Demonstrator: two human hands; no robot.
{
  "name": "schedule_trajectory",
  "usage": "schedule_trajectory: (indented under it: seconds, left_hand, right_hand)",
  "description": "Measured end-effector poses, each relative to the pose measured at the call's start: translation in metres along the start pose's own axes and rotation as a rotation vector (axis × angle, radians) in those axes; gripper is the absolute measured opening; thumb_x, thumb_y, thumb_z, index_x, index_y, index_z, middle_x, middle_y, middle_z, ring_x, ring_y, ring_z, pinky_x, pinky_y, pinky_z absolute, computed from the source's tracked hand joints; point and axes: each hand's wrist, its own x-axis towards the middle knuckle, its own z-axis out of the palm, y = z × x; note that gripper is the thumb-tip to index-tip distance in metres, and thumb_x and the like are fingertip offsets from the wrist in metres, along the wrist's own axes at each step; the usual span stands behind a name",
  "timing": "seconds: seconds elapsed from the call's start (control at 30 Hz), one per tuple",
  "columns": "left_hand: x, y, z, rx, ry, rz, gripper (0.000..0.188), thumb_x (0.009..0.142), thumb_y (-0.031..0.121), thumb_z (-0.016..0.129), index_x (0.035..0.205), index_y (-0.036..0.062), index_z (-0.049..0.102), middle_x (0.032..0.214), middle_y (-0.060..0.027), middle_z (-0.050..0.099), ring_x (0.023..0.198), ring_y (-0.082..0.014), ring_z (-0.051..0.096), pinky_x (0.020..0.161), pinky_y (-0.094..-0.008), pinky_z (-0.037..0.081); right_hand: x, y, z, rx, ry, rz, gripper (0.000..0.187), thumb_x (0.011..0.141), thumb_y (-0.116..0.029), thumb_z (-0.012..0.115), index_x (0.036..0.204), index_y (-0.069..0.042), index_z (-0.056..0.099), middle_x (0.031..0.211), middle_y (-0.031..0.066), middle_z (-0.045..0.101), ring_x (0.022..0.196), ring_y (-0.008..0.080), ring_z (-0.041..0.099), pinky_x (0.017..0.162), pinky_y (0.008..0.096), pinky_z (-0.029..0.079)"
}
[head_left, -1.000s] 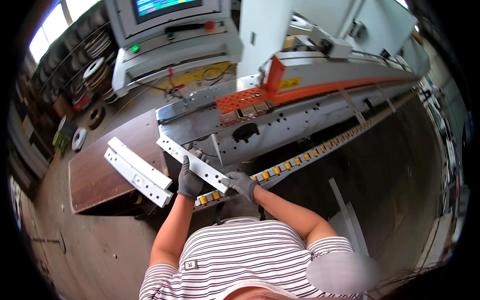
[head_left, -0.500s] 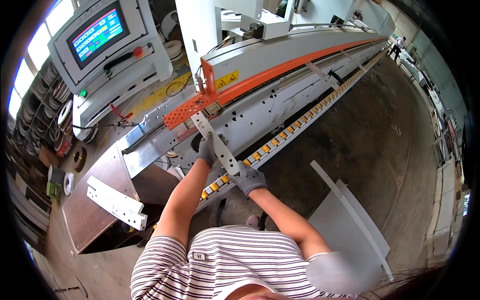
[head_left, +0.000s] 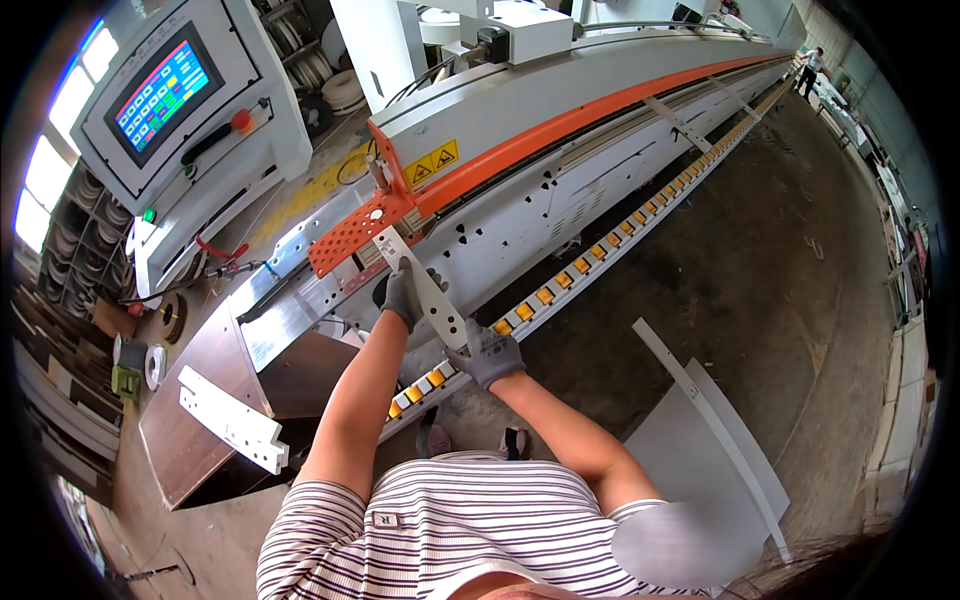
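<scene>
A narrow white panel strip (head_left: 432, 300) with drilled holes is held between my two gloved hands, its far end at the infeed of a long edge-banding machine (head_left: 560, 110). My left hand (head_left: 402, 293), in a grey glove, is closed on the strip's left edge near its middle. At the near end, my right hand (head_left: 488, 354) grips the strip's corner, fingers partly hidden. Just beyond the strip's far end is an orange perforated guard plate (head_left: 362, 232). More white drilled strips (head_left: 232, 418) lie on a brown board surface (head_left: 190, 430) to the left.
A control console (head_left: 165, 95) with a lit screen stands at the far left. A roller rail (head_left: 575, 275) with yellow rollers runs along the machine's front. Grey panels (head_left: 690, 430) lean at the right. Edge-band coils (head_left: 172, 318) sit at left; another person (head_left: 810, 72) stands far off.
My view has shifted a little, so the machine and console appear slightly further left. Both hands keep hold of the strip, its far end still at the machine's infeed.
</scene>
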Motion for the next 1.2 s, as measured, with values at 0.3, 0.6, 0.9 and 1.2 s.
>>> schedule_trajectory:
  seconds: [0.3,0.6,0.9,1.2]
  left_hand:
    - [0.040,-0.028,0.054,0.010,0.006,-0.003,0.041,0.095,0.046,0.044,0.110,0.0079,0.041,0.090,-0.0131,0.051,0.078,-0.0299,0.055,0.084,-0.0559,0.049]
    - [0.112,-0.050,0.110,0.191,0.127,-0.050,0.040,0.096,0.043,0.043,0.111,0.0059,0.043,0.092,-0.0120,0.054,0.079,-0.0289,0.058,0.082,-0.0529,0.051]
    - [-0.122,-0.027,0.031,1.478,-0.302,0.866,0.039,0.083,0.016,0.062,0.119,0.0047,0.050,0.099,-0.0152,0.063,0.098,-0.0297,0.059,0.085,-0.0393,0.045]
    - [-0.321,0.104,-0.177,2.266,1.093,0.226,0.061,0.075,0.023,0.064,0.133,0.0208,0.045,0.134,-0.0186,0.042,0.120,-0.0447,0.040,0.095,-0.0564,0.032]
  right_hand:
    - [0.017,0.045,-0.042,-0.030,-0.023,0.063,0.063,0.078,-0.054,0.060,0.114,-0.004,0.048,0.096,0.0186,0.065,0.089,0.0339,0.063,0.077,0.0433,0.050]
    - [0.034,0.087,-0.083,-0.082,0.038,0.227,0.062,0.083,-0.048,0.057,0.128,-0.008,0.042,0.108,0.0162,0.061,0.099,0.0329,0.060,0.083,0.0422,0.048]
    - [-0.064,0.072,-0.040,0.216,0.362,0.040,0.053,0.084,-0.026,0.063,0.130,-0.005,0.046,0.092,0.0135,0.064,0.078,0.0297,0.062,0.073,0.0392,0.050]
    - [-0.064,-0.010,0.004,0.477,0.172,-0.104,0.033,0.085,-0.015,0.059,0.117,-0.003,0.056,0.084,0.0106,0.063,0.069,0.0189,0.061,0.067,0.0319,0.050]
